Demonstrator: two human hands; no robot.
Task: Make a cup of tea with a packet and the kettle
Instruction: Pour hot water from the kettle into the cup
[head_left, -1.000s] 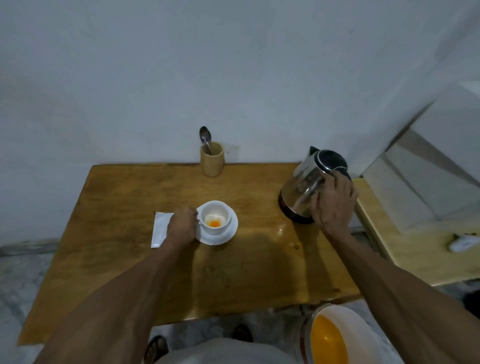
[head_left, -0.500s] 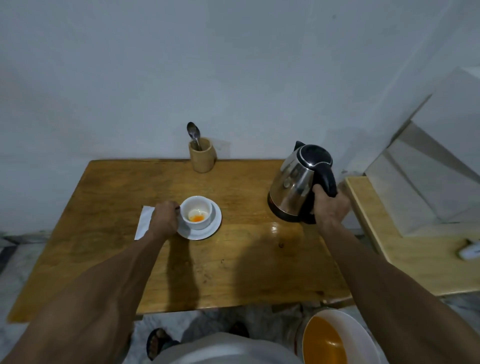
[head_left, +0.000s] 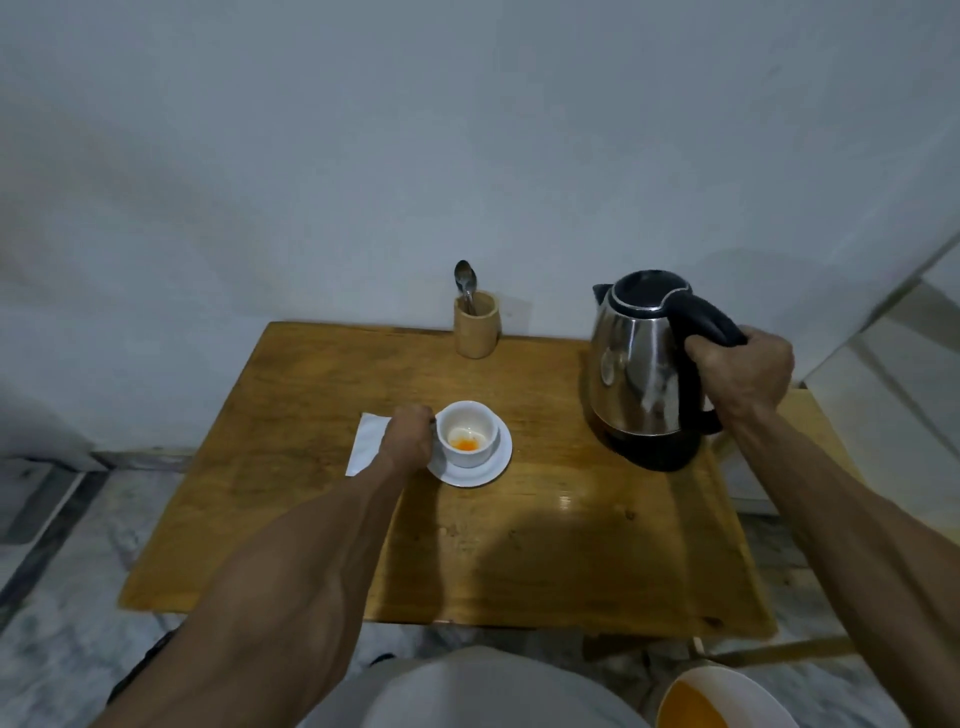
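A white cup (head_left: 469, 434) with orange powder in its bottom stands on a white saucer (head_left: 485, 467) near the middle of the wooden table (head_left: 545, 545). My left hand (head_left: 410, 436) is closed on the cup's left side, where the handle is hidden. A white packet (head_left: 366, 447) lies flat just left of that hand. At the table's right, the steel kettle (head_left: 641, 374) with a black lid stands upright on its black base. My right hand (head_left: 743, 371) grips its black handle.
A wooden holder (head_left: 475, 327) with a metal spoon (head_left: 464, 283) stands at the table's back edge by the wall. A white bucket (head_left: 722, 699) of orange liquid sits on the floor at the lower right. A second wooden surface (head_left: 821, 431) adjoins the table on the right.
My right hand has shifted from the kettle's side to a full grip on its handle, and the kettle has gone from tilted to upright. My left hand stays on the cup.
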